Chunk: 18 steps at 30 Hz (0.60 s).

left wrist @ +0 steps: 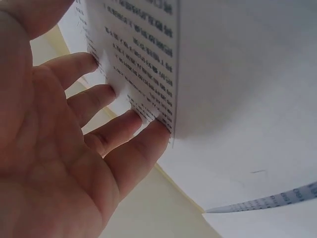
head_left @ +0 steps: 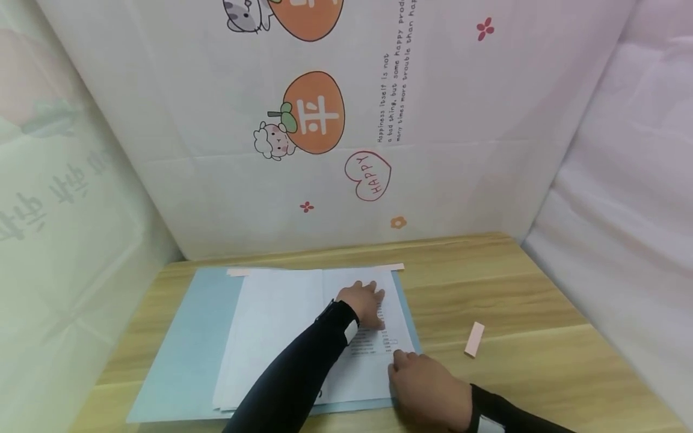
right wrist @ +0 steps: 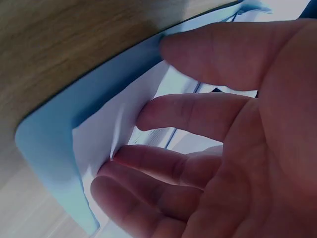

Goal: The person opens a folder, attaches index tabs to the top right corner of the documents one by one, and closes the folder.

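Observation:
An open light-blue book cover (head_left: 178, 349) lies on the table with white pages (head_left: 281, 325) spread inside it. My left hand (head_left: 363, 305) rests on the printed right page, and its fingertips touch the paper (left wrist: 143, 59) in the left wrist view. At the lower right corner of that page is my right hand (head_left: 430, 388). In the right wrist view its fingers (right wrist: 178, 111) are slightly bent and touch the page corner (right wrist: 99, 134), while the thumb is apart from them at the blue cover's edge (right wrist: 54, 134).
A pale pink strip (head_left: 474, 340) lies on the wooden table (head_left: 520, 300) to the right. Another pink strip (head_left: 391, 267) sticks out past the page's top right, and one more strip (head_left: 237, 272) shows at top left. Printed cloth (head_left: 460, 120) hangs behind the table.

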Each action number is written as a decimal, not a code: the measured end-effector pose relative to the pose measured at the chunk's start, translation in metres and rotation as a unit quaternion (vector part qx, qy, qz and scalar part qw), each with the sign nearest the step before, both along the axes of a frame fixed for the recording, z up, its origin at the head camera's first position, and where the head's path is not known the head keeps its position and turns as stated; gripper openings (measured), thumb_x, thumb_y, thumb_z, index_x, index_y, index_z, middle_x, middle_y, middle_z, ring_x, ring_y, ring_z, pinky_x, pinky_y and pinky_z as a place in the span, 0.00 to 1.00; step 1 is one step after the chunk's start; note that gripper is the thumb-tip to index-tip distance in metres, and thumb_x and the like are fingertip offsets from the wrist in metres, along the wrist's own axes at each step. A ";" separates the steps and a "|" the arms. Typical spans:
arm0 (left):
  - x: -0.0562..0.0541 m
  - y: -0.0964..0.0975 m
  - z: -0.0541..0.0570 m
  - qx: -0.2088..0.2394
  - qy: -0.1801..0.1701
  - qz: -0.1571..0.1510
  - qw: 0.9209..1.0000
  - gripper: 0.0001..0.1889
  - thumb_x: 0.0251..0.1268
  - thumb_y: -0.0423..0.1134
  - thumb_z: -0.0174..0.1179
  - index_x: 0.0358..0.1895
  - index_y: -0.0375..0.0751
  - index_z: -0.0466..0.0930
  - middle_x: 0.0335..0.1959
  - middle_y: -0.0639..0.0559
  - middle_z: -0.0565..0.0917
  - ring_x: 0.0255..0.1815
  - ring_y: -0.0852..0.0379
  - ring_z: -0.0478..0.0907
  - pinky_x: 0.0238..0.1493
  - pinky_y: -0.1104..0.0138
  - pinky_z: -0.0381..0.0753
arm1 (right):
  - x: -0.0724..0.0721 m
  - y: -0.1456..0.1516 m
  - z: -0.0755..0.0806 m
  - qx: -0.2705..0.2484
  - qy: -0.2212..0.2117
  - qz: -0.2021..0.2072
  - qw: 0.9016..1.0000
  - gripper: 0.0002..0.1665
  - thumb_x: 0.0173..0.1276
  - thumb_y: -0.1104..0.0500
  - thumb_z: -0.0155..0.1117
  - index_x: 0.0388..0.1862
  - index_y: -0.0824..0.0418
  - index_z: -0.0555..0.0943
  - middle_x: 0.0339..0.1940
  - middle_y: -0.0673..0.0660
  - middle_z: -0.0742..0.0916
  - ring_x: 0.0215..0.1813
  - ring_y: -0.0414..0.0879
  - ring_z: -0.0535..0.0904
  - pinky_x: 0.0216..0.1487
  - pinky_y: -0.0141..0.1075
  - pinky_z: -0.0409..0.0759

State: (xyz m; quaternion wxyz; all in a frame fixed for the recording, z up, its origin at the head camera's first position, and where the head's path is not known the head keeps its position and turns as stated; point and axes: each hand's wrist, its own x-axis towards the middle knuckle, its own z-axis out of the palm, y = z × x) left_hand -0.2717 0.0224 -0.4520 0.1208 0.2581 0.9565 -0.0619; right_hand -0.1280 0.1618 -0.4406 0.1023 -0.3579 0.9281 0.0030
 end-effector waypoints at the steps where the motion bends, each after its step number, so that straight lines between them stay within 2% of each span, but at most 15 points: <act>1: 0.001 0.000 0.001 -0.002 0.003 -0.004 1.000 0.40 0.61 0.66 0.62 0.76 0.60 0.63 0.76 0.56 0.62 0.73 0.52 0.62 0.62 0.58 0.71 | 0.001 -0.001 0.000 0.002 0.003 -0.003 1.000 0.12 0.63 0.55 0.71 0.41 0.61 0.86 0.30 0.51 0.78 0.26 0.39 0.67 0.28 0.32 0.75; 4: 0.009 -0.001 0.004 -0.007 0.014 -0.030 0.999 0.36 0.66 0.63 0.60 0.75 0.58 0.67 0.74 0.53 0.66 0.70 0.51 0.66 0.59 0.58 0.74 | 0.000 -0.003 -0.001 0.011 0.010 -0.021 1.000 0.13 0.61 0.55 0.70 0.40 0.64 0.86 0.29 0.53 0.78 0.24 0.40 0.67 0.26 0.34 0.74; 7: 0.022 -0.004 0.005 0.000 0.011 -0.070 0.997 0.30 0.67 0.60 0.60 0.71 0.57 0.73 0.71 0.52 0.71 0.66 0.51 0.71 0.57 0.59 0.76 | -0.001 -0.004 -0.003 0.015 0.007 -0.047 0.999 0.13 0.60 0.57 0.69 0.38 0.66 0.86 0.28 0.54 0.77 0.23 0.41 0.67 0.25 0.35 0.73; 10: 0.040 -0.013 0.010 0.032 -0.020 -0.106 0.994 0.23 0.67 0.56 0.63 0.63 0.55 0.81 0.66 0.54 0.76 0.61 0.54 0.76 0.56 0.61 0.76 | -0.002 -0.004 -0.007 0.009 0.001 -0.068 0.998 0.11 0.60 0.57 0.68 0.34 0.66 0.85 0.27 0.54 0.76 0.23 0.42 0.67 0.23 0.36 0.71; 12: 0.054 -0.022 0.014 0.056 -0.048 -0.123 0.990 0.18 0.66 0.55 0.63 0.54 0.54 0.85 0.61 0.55 0.80 0.55 0.56 0.79 0.54 0.63 0.77 | -0.002 -0.004 -0.007 0.001 0.004 -0.079 0.997 0.10 0.59 0.57 0.67 0.31 0.65 0.84 0.26 0.53 0.74 0.22 0.43 0.66 0.21 0.36 0.69; 15: 0.079 -0.039 0.024 0.082 -0.097 -0.124 0.984 0.11 0.66 0.53 0.64 0.40 0.52 0.87 0.43 0.57 0.86 0.37 0.60 0.81 0.43 0.65 0.79 | -0.001 -0.004 -0.005 -0.010 0.007 -0.087 0.996 0.10 0.60 0.57 0.67 0.29 0.64 0.83 0.25 0.53 0.73 0.22 0.43 0.66 0.21 0.37 0.68; 18: 0.102 -0.063 0.028 0.102 -0.132 -0.136 0.977 0.10 0.66 0.53 0.63 0.35 0.54 0.86 0.30 0.63 0.82 0.28 0.65 0.76 0.36 0.67 0.77 | -0.002 -0.004 -0.003 -0.009 -0.004 -0.094 0.996 0.10 0.60 0.57 0.67 0.29 0.64 0.83 0.25 0.53 0.73 0.22 0.44 0.66 0.22 0.37 0.68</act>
